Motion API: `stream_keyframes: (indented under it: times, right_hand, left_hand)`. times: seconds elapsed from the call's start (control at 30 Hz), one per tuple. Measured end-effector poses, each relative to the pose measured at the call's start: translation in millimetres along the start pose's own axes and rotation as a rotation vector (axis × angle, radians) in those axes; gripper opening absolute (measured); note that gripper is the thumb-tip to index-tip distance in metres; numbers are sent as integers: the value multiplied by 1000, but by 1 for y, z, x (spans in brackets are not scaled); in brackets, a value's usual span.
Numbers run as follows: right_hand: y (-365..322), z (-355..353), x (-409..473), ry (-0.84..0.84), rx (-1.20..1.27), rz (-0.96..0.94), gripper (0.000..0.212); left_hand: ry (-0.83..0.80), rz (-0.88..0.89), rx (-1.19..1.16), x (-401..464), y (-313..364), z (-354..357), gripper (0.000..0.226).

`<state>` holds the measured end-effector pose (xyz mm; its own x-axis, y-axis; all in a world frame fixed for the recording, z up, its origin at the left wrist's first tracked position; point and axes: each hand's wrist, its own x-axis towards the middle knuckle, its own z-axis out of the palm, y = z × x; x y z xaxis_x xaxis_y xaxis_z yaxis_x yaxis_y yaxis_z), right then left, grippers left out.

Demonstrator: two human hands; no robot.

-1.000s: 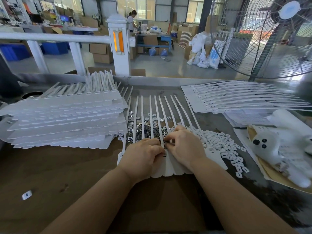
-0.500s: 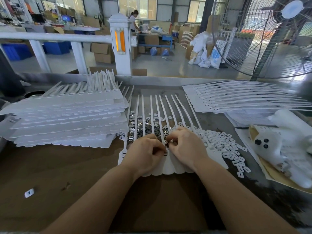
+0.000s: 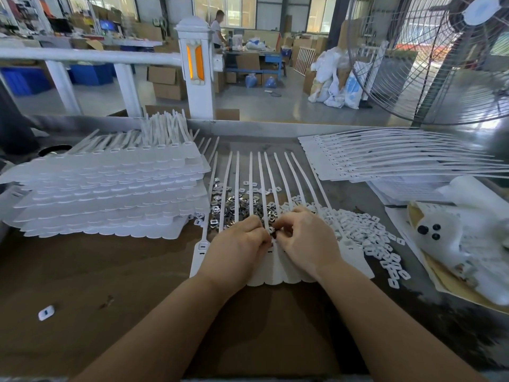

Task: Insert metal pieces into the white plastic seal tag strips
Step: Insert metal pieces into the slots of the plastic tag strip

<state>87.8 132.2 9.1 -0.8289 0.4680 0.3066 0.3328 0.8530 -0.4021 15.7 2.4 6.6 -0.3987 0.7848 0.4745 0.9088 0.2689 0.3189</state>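
We see the left hand and right hand resting on the sheet of tag strips on the desk, fingers curled, meeting at a small metal piece; which hand pinches it, we cannot tell. Loose metal pieces lie under the strips, white clips piled right. Strip stack left, no containers nearby.

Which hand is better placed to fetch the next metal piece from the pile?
Left, probably: the left hand sits just below the metal pieces, while the right hand lies nearer the white plastic clips.
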Motion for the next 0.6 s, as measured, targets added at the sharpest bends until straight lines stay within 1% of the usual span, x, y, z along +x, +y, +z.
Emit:
stream_keyframes:
  times: [0.07, 0.13, 0.2, 0.27, 0.43, 0.53, 0.6]
  right_hand:
    - [0, 0, -1, 9, 14, 5, 15]
    - [0, 1, -2, 13, 22, 8, 15]
    - [-1, 1, -3, 19, 22, 7, 16]
    - [0, 1, -3, 24, 18, -2, 16]
    - [0, 1, -5, 37, -3, -19, 17]
    - [0, 1, -5, 35, -1, -20, 18]
    - [0, 1, -5, 25, 8, -13, 18]
  left_hand:
    - [-8, 52, 50, -1, 1, -1, 2]
    - [-20, 70, 110, -1, 0, -1, 7]
    - [-44, 60, 150, -1, -1, 1, 6]
    - [-86, 48, 171, -2, -5, 2, 15]
    - [-149, 100, 129, -5, -9, -1, 31]
    - [-181, 105, 142, -9, -12, -1, 30]
    - [-158, 33, 80, -8, -11, -1, 28]
